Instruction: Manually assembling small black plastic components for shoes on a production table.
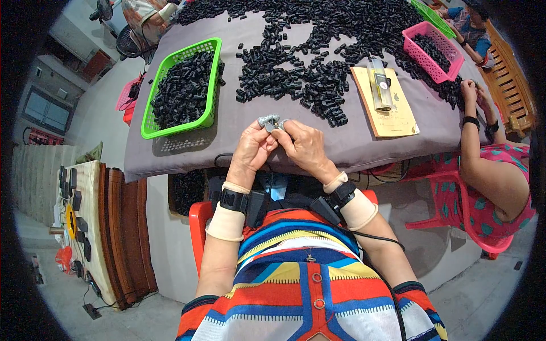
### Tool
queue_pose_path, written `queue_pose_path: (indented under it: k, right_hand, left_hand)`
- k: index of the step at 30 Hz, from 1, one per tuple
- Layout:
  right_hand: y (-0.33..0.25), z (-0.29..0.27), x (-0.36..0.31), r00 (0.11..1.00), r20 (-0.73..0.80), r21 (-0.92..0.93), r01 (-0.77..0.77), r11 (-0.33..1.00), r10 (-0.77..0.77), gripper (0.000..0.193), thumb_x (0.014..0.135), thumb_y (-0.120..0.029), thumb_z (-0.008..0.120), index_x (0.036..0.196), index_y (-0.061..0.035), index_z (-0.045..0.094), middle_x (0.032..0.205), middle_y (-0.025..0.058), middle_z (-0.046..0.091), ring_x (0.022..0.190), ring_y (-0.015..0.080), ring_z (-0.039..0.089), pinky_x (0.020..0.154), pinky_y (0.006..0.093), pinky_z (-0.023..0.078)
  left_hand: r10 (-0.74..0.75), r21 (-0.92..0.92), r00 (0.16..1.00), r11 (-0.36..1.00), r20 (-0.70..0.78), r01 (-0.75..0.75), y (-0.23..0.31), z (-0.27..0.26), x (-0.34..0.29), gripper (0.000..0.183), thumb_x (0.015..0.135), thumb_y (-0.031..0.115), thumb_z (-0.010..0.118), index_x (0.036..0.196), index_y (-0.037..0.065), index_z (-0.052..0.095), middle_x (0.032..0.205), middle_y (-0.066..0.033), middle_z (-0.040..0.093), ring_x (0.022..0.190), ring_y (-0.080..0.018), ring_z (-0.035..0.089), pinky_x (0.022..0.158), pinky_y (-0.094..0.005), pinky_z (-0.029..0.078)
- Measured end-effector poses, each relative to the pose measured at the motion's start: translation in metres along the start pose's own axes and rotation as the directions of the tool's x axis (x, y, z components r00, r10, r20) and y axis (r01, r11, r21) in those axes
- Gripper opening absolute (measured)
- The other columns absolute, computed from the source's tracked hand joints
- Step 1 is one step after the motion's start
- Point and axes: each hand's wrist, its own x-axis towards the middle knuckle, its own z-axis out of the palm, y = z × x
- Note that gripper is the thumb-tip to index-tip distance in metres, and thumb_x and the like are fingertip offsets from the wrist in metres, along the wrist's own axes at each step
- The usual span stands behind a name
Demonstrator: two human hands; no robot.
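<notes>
Left hand (254,146) faces right hand (307,146); fingers (286,142) curl.

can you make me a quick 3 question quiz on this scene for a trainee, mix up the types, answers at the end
1. Multiple choice: what is in the green basket?
A) yellow balls
B) black parts
C) white cups

2. True or false: the yellow booklet lies left of the green basket.

3. Short answer: are the left hand and right hand far apart or close together, and where are they relative to the green basket?

Key:
1. B
2. False; it lies to the right.
3. Close together, to the right of the green basket, with a small part at the fingertips.
</notes>
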Motion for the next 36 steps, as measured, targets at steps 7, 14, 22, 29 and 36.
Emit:
queue_pose_path:
  k: [7,14,22,29,36]
  right_hand:
    - [-0.0007,0.0014,0.0006,1.000,-0.009,-0.010,-0.005,1.000,0.005,0.025,0.083,-0.029,0.060,0.071,-0.0080,0.055,0.067,0.0095,0.057,0.057,0.0306,0.058,0.047,0.0392,0.043]
    - [0.0006,0.0036,0.0004,1.000,-0.022,-0.012,-0.005,1.000,0.005,0.025,0.083,-0.029,0.061,0.071,-0.0081,0.055,0.066,0.0094,0.057,0.057,0.0306,0.058,0.047,0.0393,0.043]
    - [0.0006,0.0035,0.0010,1.000,-0.011,-0.019,-0.013,1.000,0.013,0.025,0.083,-0.030,0.061,0.071,-0.0080,0.055,0.067,0.0096,0.057,0.057,0.0311,0.057,0.047,0.0399,0.042]
    - [0.0001,0.0026,0.0032,0.999,-0.037,0.022,-0.031,0.999,0.032,0.024,0.083,-0.027,0.061,0.070,-0.0075,0.056,0.067,0.0101,0.058,0.059,0.0306,0.058,0.048,0.0399,0.042]
    - [0.0001,-0.0048,0.0009,1.000,0.017,0.049,0.000,0.999,-0.001,0.024,0.083,-0.026,0.062,0.071,-0.0063,0.056,0.066,0.0105,0.056,0.058,0.0305,0.057,0.048,0.0387,0.042]
  left_hand:
    - [0.002,0.007,1.000,1.000,0.002,-0.002,-0.0006,-0.0038,0.0024,0.011,0.088,0.002,0.054,0.099,0.002,0.057,0.082,-0.0039,0.059,0.057,-0.0076,0.050,0.049,-0.0207,0.042]
    - [-0.003,0.025,1.000,1.000,0.023,0.003,-0.0005,-0.0046,0.0039,0.011,0.088,0.002,0.054,0.098,0.002,0.057,0.080,-0.0029,0.058,0.057,-0.0071,0.049,0.048,-0.0204,0.042]
    - [-0.004,0.026,0.999,1.000,0.043,0.002,0.0007,-0.0046,0.0031,0.012,0.088,0.001,0.053,0.099,0.002,0.057,0.079,-0.0028,0.058,0.057,-0.0073,0.049,0.049,-0.0214,0.043]
    - [0.000,0.050,1.000,0.999,0.031,-0.001,-0.0012,-0.0034,0.0004,0.013,0.088,0.002,0.052,0.100,0.003,0.058,0.080,-0.0033,0.059,0.058,-0.0079,0.051,0.050,-0.0225,0.042]
    - [-0.009,0.012,0.998,1.000,0.063,0.008,0.0006,-0.0057,0.0004,0.013,0.088,0.003,0.052,0.101,0.003,0.057,0.081,-0.0037,0.060,0.058,-0.0075,0.050,0.050,-0.0223,0.043]
